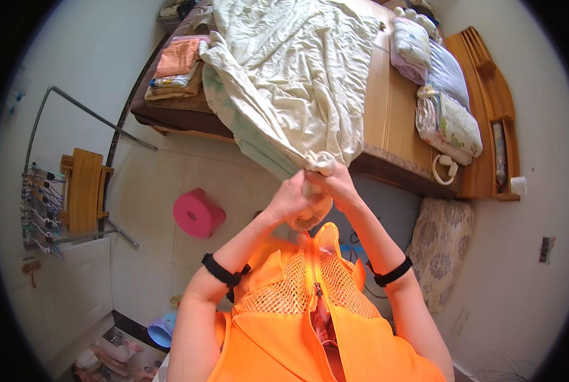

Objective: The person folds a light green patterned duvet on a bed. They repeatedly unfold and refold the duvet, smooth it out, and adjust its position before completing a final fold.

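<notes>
A thin, wrinkled cream bed cover (297,70) is spread over the bed and drawn off its near edge toward me. Its pale green other side shows along the left fold. Both my hands grip the gathered corner in front of my chest. My left hand (287,199) is closed round the bunched cloth, and my right hand (340,186) grips it close beside. A knot of fabric sticks up above the fists, and a loose end hangs below them. The fingertips are partly hidden in the folds.
Folded cloths (177,58) lie on the bed's left corner, folded bedding (450,121) and white headphones (445,170) on its right. A pink stool (198,213) stands on the floor. Left are a metal rack (87,109) with hangers and a folded wooden stool (85,191); right, a patterned cushion (441,248).
</notes>
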